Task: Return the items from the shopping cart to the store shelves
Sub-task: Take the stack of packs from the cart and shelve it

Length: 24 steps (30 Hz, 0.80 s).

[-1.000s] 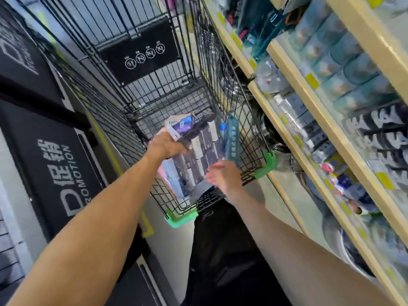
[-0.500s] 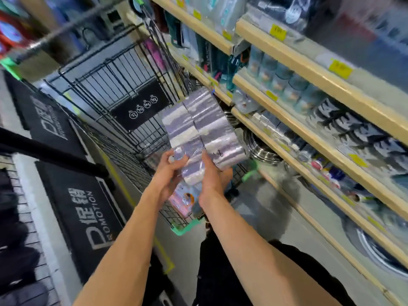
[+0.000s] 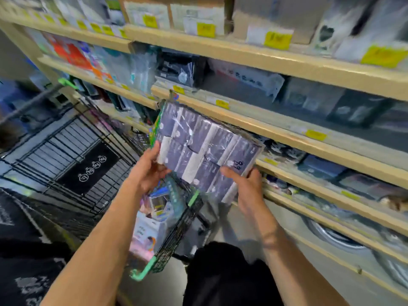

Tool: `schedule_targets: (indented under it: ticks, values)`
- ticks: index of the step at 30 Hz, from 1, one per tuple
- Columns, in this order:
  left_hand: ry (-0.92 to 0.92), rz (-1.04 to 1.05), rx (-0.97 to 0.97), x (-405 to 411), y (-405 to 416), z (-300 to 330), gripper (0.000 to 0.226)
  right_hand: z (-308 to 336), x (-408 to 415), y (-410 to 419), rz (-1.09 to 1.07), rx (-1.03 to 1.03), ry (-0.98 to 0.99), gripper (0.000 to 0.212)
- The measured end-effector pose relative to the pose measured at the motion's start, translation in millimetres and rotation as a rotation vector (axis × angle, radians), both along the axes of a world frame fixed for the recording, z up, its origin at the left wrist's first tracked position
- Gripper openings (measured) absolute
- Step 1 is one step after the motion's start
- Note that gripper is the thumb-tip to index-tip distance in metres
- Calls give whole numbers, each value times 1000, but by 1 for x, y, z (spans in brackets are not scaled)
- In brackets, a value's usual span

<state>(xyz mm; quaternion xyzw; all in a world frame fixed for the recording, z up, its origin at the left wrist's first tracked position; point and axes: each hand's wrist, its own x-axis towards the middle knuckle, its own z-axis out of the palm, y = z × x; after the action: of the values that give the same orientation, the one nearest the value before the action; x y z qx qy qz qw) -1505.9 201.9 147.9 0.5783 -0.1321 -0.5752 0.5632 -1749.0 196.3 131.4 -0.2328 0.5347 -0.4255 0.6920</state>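
Observation:
A flat plastic-wrapped multipack (image 3: 205, 146) of dark blue and white items is held up in front of the wooden shelves (image 3: 276, 131). My left hand (image 3: 148, 171) grips its lower left edge, thumb on the face. My right hand (image 3: 247, 188) grips its lower right corner, thumb on top. The pack tilts toward the shelf edge, just short of it. Below it stands the black wire shopping cart (image 3: 92, 155) with green corner guards, holding a light box (image 3: 150, 230) with pink and blue print.
Several shelf tiers run from upper left to lower right, packed with boxed and bagged goods and yellow price tags (image 3: 277, 40). Round metal pans (image 3: 331, 235) sit on the lowest level. A black promotion sign (image 3: 26, 279) stands at the lower left. My dark trousers (image 3: 227, 274) show below.
Both hands lifted the multipack out of the cart and carried it up and right toward the shelves. The view swung from the cart to the shelf front.

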Motion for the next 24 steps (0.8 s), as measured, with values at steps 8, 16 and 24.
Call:
schedule_targets:
  ticks: [8,16,24]
  values:
    - [91,-359,-15,-78,-51,24,71,-2,-11,-5,-271,10,-448,58]
    - [-391,-422,-58,-46,-90,10,124,-2,-27,-28,-527,-110,262,89]
    - [-1380,-1275,-388,-36,-141,86,69,45,-40,-56,26,-577,1065,77]
